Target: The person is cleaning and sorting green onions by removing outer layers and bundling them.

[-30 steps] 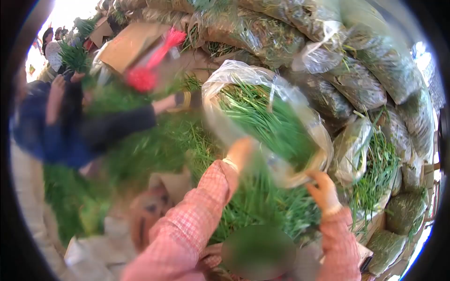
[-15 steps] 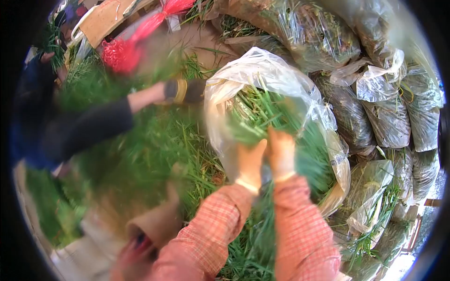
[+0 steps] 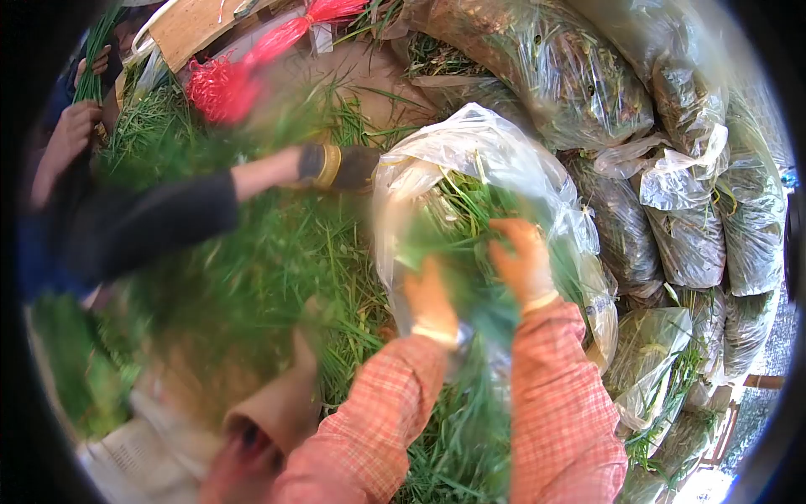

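An open clear plastic bag (image 3: pixel 495 139) holds long green grass-like leaves (image 3: pixel 483 202). Both my hands wear orange gloves and are inside its mouth. My left hand (image 3: pixel 431 298), blurred by motion, is at the near left of the opening with its fingers apart. On the right, my right hand (image 3: pixel 524 260) reaches over the leaves, thumb and fingers spread and nothing plainly gripped. More leaves hang down between my forearms, partly smeared. A co-worker's dark-gloved hand (image 3: pixel 357 168) is at the bag's left rim.
Several filled plastic bags (image 3: pixel 684 223) are stacked along the right and back. Loose green leaves (image 3: pixel 319 269) cover the ground to the left. A bundle of red plastic strings (image 3: pixel 222 88) lies at the back left. At the far left, another person's hand (image 3: pixel 77 126) holds green stalks.
My hands have moved apart from being close together over the leaves: the left slightly left and down, the right a little to the right. The co-worker's gloved hand stays at the rim.
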`<state>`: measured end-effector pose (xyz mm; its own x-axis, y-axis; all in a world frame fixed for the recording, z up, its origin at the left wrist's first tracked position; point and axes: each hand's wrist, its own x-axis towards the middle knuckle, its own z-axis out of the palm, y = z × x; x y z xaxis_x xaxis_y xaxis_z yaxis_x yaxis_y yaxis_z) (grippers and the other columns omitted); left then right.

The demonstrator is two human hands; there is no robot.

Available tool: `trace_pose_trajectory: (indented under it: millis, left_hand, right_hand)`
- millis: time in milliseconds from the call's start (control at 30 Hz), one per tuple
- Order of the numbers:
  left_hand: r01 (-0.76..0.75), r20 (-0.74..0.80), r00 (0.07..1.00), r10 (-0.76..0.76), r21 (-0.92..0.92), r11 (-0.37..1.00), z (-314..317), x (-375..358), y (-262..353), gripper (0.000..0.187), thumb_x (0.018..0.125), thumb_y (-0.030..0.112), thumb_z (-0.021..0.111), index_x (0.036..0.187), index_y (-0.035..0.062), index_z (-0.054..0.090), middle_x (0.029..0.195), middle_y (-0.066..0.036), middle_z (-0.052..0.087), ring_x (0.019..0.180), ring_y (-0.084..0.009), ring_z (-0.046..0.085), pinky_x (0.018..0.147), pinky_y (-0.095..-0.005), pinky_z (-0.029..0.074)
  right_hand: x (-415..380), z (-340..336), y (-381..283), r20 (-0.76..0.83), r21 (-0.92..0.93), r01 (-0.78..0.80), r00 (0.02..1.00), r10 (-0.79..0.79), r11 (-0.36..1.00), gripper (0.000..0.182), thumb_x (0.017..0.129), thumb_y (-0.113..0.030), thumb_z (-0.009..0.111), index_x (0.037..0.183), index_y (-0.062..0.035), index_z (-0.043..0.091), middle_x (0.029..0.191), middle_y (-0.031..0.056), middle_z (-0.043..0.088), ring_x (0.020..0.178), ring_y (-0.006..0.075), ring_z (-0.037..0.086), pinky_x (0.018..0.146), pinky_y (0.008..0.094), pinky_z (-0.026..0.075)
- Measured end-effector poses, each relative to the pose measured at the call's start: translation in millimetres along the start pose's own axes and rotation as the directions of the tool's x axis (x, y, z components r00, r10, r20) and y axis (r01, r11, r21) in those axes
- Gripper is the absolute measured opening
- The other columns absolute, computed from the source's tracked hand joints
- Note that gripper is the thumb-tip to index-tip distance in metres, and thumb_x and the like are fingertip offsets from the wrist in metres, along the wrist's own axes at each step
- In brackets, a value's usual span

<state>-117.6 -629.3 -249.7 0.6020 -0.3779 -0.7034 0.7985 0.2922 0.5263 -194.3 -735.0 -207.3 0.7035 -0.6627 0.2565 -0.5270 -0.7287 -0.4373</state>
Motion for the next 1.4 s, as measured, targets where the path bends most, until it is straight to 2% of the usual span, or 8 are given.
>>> trace_pose_trajectory:
  millis: [267,367,567,800,1067,1200,1300,1400]
  left_hand:
    - [-0.431,0.178,0.902,0.392,0.355,0.830,-22.1,36.0,5.7,0.034,0.088,0.018,0.050,0.118,0.0009,0.046,0.098,-0.010,0.055,0.085,-0.0168,0.052,0.076,-0.0293,0.044]
    - [-0.228,0.184,0.966,0.180,0.288,0.930,-24.7,29.9,20.4,0.037,0.088,0.023,0.050,0.119,0.0029,0.046,0.093,-0.010,0.057,0.082,-0.0214,0.054,0.075,-0.0312,0.045]
    - [-0.262,0.103,0.963,0.251,0.591,0.763,-40.3,40.5,17.7,0.025,0.085,0.013,0.050,0.104,-0.0026,0.056,0.095,-0.010,0.060,0.085,-0.0198,0.054,0.078,-0.0328,0.043]
    - [-0.334,0.156,0.942,0.299,0.316,0.888,-57.9,59.5,-8.0,0.025,0.085,0.012,0.051,0.103,-0.0033,0.056,0.091,-0.007,0.060,0.081,-0.0160,0.054,0.069,-0.0289,0.044]
    - [-0.351,0.276,0.920,0.277,0.270,0.897,-30.0,13.1,10.1,0.031,0.087,0.012,0.049,0.115,-0.0015,0.049,0.108,-0.008,0.053,0.096,-0.0169,0.047,0.085,-0.0316,0.038]
    - [-0.317,0.311,0.921,0.235,0.248,0.916,-3.5,-44.3,6.1,0.030,0.089,0.013,0.049,0.117,0.0008,0.048,0.109,-0.006,0.052,0.098,-0.0160,0.045,0.088,-0.0295,0.035]
    - [-0.811,0.615,0.578,0.536,0.363,0.458,0.4,-65.7,16.8,0.032,0.086,0.014,0.055,0.114,0.0010,0.048,0.111,-0.013,0.047,0.102,-0.0241,0.045,0.091,-0.0338,0.034]
    - [-0.869,0.729,0.480,0.488,0.318,0.379,0.5,-83.8,25.3,0.036,0.084,0.020,0.059,0.114,0.0028,0.048,0.117,-0.017,0.041,0.106,-0.0314,0.043,0.092,-0.0399,0.034]
  right_hand:
    - [43.0,74.9,-42.2,0.087,-0.229,-0.131,0.984,0.154,0.965,0.061,0.059,-0.028,0.076,0.107,-0.0031,0.050,0.107,0.0174,0.048,0.101,0.0351,0.045,0.085,0.0454,0.039]
    - [49.8,89.5,-65.0,0.103,-0.391,-0.227,0.952,0.287,0.892,0.063,0.054,-0.035,0.079,0.102,-0.0046,0.050,0.104,0.0150,0.049,0.100,0.0316,0.046,0.080,0.0439,0.040]
    - [43.3,105.9,-77.3,0.082,-0.442,-0.249,0.945,0.315,0.862,0.057,0.056,-0.035,0.077,0.097,-0.0065,0.049,0.101,0.0126,0.050,0.095,0.0292,0.049,0.077,0.0422,0.041]
    - [46.1,117.8,-77.7,0.112,-0.487,-0.315,0.903,0.416,0.815,0.067,0.057,-0.035,0.077,0.107,-0.0055,0.043,0.094,0.0149,0.056,0.088,0.0319,0.056,0.076,0.0433,0.042]
    - [55.8,63.2,-51.7,0.150,-0.006,-0.386,0.912,0.382,0.923,0.053,0.060,-0.033,0.071,0.103,-0.0048,0.058,0.082,0.0202,0.063,0.078,0.0347,0.062,0.071,0.0409,0.048]
    - [44.2,-12.9,-59.1,0.199,0.238,-0.477,0.877,0.438,0.846,0.045,0.062,-0.016,0.072,0.104,-0.0048,0.059,0.080,0.0099,0.064,0.075,0.0170,0.060,0.070,0.0285,0.047]
    - [20.3,-41.9,-42.4,0.151,0.572,-0.361,0.929,0.339,0.736,0.057,0.064,-0.002,0.070,0.116,-0.0023,0.049,0.094,0.0081,0.062,0.081,0.0141,0.059,0.073,0.0259,0.048]
    - [-1.8,-74.4,-44.6,0.097,0.408,-0.255,0.967,0.236,0.877,0.067,0.065,0.003,0.070,0.125,-0.0021,0.039,0.096,0.0075,0.061,0.087,0.0131,0.058,0.077,0.0257,0.047]
